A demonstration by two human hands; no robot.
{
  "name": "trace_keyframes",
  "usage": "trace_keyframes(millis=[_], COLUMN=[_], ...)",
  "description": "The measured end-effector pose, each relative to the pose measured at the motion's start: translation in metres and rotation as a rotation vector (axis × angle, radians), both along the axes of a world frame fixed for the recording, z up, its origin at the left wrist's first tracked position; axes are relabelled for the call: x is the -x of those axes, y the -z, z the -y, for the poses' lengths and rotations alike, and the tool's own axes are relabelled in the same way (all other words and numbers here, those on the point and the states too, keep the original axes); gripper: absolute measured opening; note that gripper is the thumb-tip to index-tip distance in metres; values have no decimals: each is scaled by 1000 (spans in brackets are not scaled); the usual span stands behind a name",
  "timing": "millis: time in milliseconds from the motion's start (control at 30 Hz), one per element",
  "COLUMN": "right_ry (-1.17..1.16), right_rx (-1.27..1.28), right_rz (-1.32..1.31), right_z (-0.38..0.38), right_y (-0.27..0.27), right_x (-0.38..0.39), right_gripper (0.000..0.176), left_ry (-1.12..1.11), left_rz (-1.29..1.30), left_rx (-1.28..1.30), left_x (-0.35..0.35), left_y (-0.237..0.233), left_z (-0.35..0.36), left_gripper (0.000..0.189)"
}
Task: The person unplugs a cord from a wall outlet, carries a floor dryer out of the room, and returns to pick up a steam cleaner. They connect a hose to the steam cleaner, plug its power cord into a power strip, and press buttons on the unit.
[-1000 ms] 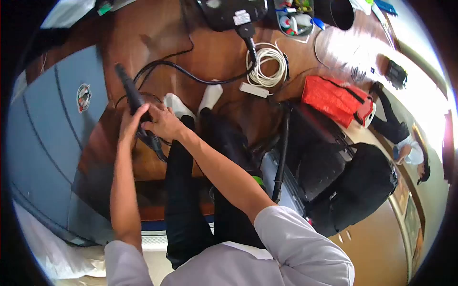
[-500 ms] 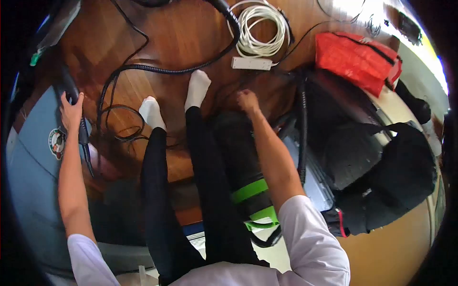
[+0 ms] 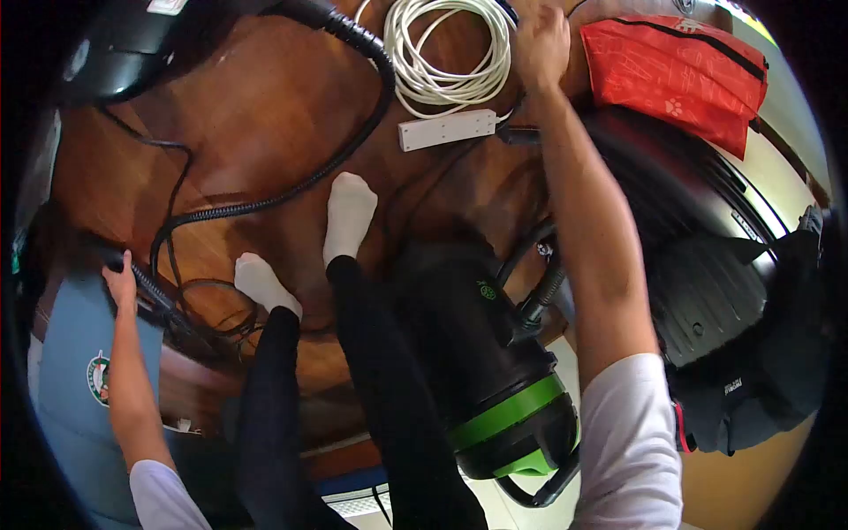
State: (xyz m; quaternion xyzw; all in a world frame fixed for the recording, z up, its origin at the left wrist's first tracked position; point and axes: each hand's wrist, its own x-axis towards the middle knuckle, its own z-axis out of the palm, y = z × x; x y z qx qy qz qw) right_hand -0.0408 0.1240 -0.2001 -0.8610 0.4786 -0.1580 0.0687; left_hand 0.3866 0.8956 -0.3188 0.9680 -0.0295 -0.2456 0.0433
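Observation:
My left hand [image 3: 121, 281] is closed round the black vacuum hose handle [image 3: 152, 294], beside a blue-grey panel with a round sticker. My right hand [image 3: 541, 49] is stretched far forward, just right of a coil of white cable [image 3: 448, 57]. Its fingers are blurred, and whether they hold anything does not show. Below the coil lies a white power strip [image 3: 446, 130]. The black and green vacuum cleaner [image 3: 481, 344] stands on the floor to the right of my legs, partly behind my right arm. From the left, the ribbed black hose [image 3: 265, 201] curves up to the top.
A red bag [image 3: 676, 75] lies at the upper right above a black ribbed case [image 3: 698, 309] and a black cloth bag [image 3: 760, 371]. At the upper left is a shiny black object [image 3: 132, 53]. A thin black cord [image 3: 181, 177] loops near my socked feet [image 3: 349, 212].
My right hand has reached forward, from over the floor to beside the white coil. My left hand still grips the handle. The view has shifted, showing more of the vacuum cleaner.

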Motion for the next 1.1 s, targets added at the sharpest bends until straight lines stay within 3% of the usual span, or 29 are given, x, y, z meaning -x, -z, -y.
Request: trace_keyframes(millis=[33, 100, 167, 200, 233, 300, 333, 367, 400, 467, 500, 533, 600, 667, 733, 833, 900, 1033, 1100], right_ry=[65, -65, -123, -57, -55, 14, 42, 26, 129, 473, 476, 436, 293, 326, 407, 485, 475, 560, 577], right_rx=[-112, -152, -282, -373, -389, -387, -330, -291, -304, -465, -196, -195, -212, -486, -814, -978, -975, -965, -921], right_rz=[-66, -170, -298, -395, -392, -583, -442, -382, -343, -311, -354, -385, -316, -317, -323, -417, -554, -395, -308], right_z=[13, 48, 69, 79, 76, 59, 43, 40, 35, 18, 6, -3, -22, -61, -104, -167, -196, -239, -246], right_y=[-3, 18, 46, 73, 73, 58, 47, 45, 37, -22, -34, -55, -82, -125, -156, -163, -159, -129, -121], right_x=[-17, -34, -37, -30, -28, -28, -22, -13, -11, -30, -21, -13, 27, 42, 65, 100, 104, 124, 116], right_gripper=[40, 40, 42, 43, 43, 39, 34, 31, 33, 43, 44, 49, 48, 41, 38, 36, 35, 30, 29], left_ry=[-55, -73, -54, -33, 168, 348, 562, 663, 637, 905, 997, 1024, 1147, 1204, 1183, 1161, 1107, 1042, 425], left_rz=[17, -2, 208, 278, 518, 456, 497, 383, -51, -263, -240, -358, -209, -141, -63, 85, -342, -432, -1234], left_rx=[-95, -131, -527, -489, -430, -153, 120, 367, 457, 761, 782, 776, 733, 576, 521, 480, 493, 601, 808], left_x=[-2, 3, 38, 52, 52, 104, 141, 178, 203, 269, 306, 326, 371, 397, 404, 401, 392, 389, 386], left_y=[10, 10, -17, -31, -8, -73, -109, -138, -158, -142, -118, -130, -103, -78, -65, -69, -70, -70, -67], left_z=[-10, 4, 58, 79, 54, 149, 206, 255, 291, 330, 347, 390, 445, 478, 494, 496, 497, 485, 488], left_gripper=[94, 106, 112, 120, 113, 86, 68, 52, 47, 46, 46, 54, 60, 58, 55, 50, 50, 48, 42])
